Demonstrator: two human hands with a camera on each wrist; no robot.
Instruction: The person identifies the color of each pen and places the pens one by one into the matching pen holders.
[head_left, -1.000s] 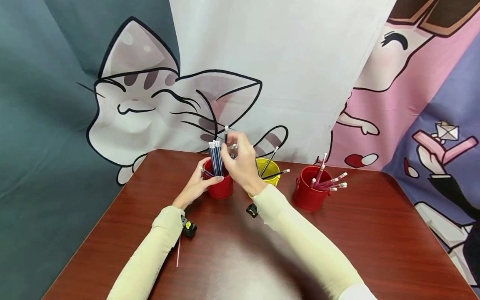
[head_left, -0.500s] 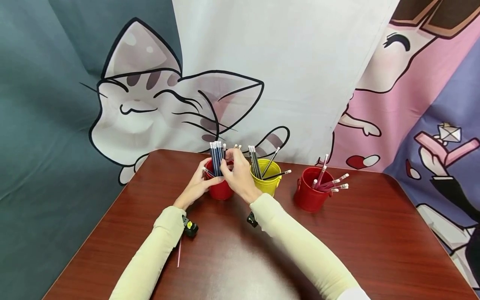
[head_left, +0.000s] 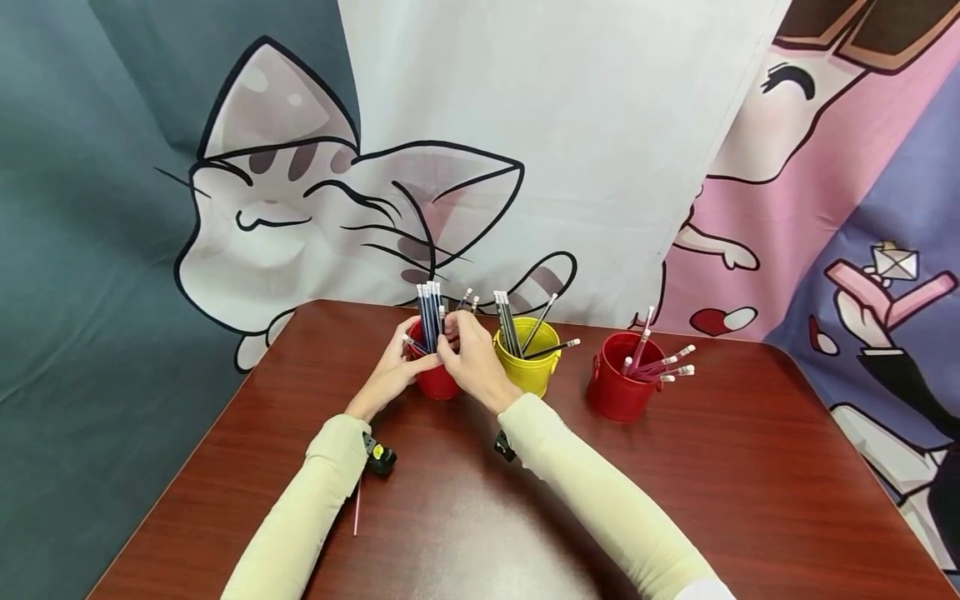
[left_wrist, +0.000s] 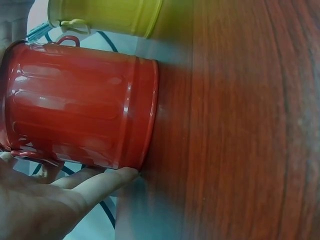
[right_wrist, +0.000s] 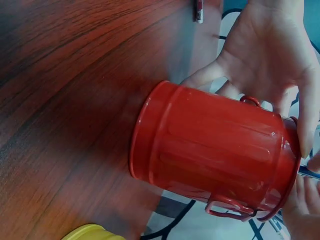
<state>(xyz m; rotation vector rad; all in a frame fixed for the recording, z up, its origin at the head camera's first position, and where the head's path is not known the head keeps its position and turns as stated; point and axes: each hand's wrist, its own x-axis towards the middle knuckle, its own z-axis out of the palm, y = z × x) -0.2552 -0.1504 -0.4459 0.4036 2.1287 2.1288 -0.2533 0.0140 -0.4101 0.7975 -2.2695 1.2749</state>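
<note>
My left hand [head_left: 393,365] grips a small red metal bucket [head_left: 437,383] from its left side, thumb at the rim and fingers along the wall [left_wrist: 75,105]. Several dark blue pencils with white erasers [head_left: 429,312] stand bunched upright inside, and a few others lean against the rim. Over the right side of that rim, my right hand [head_left: 474,358] pinches a dark pencil [head_left: 442,321], its eraser end upward and its lower part hidden in the bucket. The right wrist view has the fingertips of this hand [right_wrist: 302,207] at the bucket's mouth.
Just right stands a yellow bucket [head_left: 531,377] with several black pencils [head_left: 507,321]. Farther right is another red bucket [head_left: 619,392] holding pink pencils [head_left: 645,364]. A pink pencil [head_left: 357,508] lies on the brown table [head_left: 465,533] by my left forearm. A printed cloth [head_left: 570,150] hangs behind.
My right hand has come down with the dark pencil, which now sits lower in the red bucket beside the blue bunch. The left hand keeps its hold on the bucket.
</note>
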